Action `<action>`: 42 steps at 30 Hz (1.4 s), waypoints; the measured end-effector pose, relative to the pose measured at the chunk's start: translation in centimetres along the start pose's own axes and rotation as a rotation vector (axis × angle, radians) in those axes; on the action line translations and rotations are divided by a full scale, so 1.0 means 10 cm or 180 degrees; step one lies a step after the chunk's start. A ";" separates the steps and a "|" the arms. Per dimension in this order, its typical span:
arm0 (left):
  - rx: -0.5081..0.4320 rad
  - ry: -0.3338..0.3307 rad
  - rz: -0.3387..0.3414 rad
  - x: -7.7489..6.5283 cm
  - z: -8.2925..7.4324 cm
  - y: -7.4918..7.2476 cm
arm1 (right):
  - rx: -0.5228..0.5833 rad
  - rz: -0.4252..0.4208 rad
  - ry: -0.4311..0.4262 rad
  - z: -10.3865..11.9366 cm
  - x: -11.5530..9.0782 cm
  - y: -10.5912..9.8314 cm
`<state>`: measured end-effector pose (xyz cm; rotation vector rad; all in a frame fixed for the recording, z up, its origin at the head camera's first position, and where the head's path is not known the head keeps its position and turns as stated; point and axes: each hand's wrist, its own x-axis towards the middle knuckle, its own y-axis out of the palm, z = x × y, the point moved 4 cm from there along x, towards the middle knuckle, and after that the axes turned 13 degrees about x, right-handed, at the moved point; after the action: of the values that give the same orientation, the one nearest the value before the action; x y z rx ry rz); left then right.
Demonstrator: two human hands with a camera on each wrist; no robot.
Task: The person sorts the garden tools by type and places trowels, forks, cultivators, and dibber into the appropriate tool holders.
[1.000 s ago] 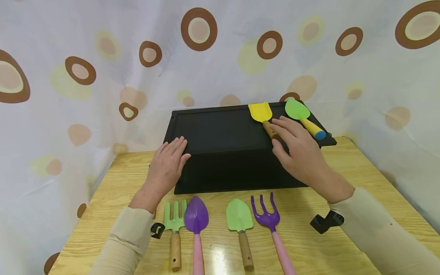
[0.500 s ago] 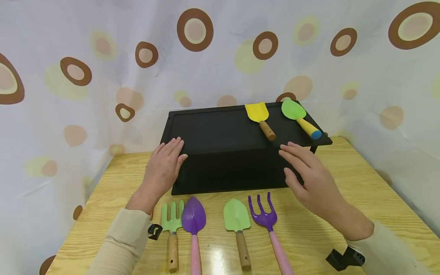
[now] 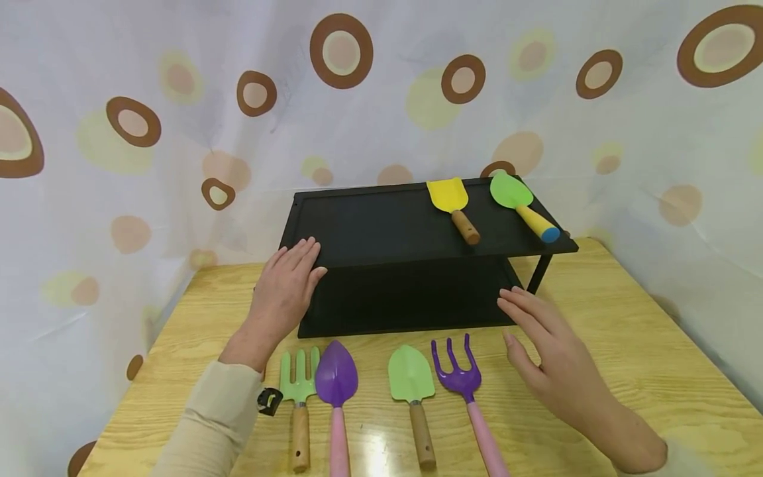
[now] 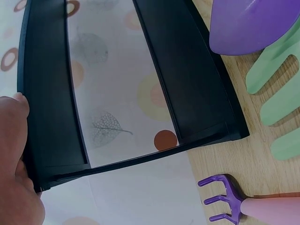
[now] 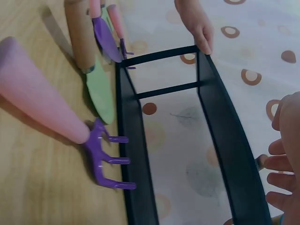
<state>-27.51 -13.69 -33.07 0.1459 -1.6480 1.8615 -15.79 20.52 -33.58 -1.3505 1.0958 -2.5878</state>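
Observation:
My left hand (image 3: 285, 285) rests on the front left corner of a black two-tier shelf (image 3: 369, 228), fingers lying straight on its upper board. My right hand (image 3: 554, 361) hovers over the table by the shelf's front right corner, fingers extended, holding nothing. On the upper board lie a yellow hand shovel (image 3: 448, 195) with a wooden handle and a green trowel (image 3: 511, 192) with a yellow-blue handle. Closest to the right hand on the table is a purple hand rake (image 3: 460, 379) with a pink handle; left of it lies a light-green trowel (image 3: 411, 374) with a wooden handle.
Near my left forearm lie a purple trowel (image 3: 336, 374) and a light-green hand fork (image 3: 300, 381). The left wrist view shows another purple hand rake (image 4: 229, 199), hidden from the head view. The lower shelf board (image 3: 405, 301) sits below the upper one. A patterned curtain (image 3: 369, 132) stands behind.
My right hand has drawn back from the yellow shovel's handle, moving down and right off the shelf to above the table. The left hand stays on the shelf corner.

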 end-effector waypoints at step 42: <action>-0.0021 -0.0010 -0.0008 0.00 0.01 0.01 | -0.0351 0.1081 0.0599 0.00 -0.91 0.64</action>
<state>-27.59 -13.84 -33.11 0.1482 -1.6551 1.8547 -11.87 18.68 -43.83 -0.8543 1.3754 -2.4675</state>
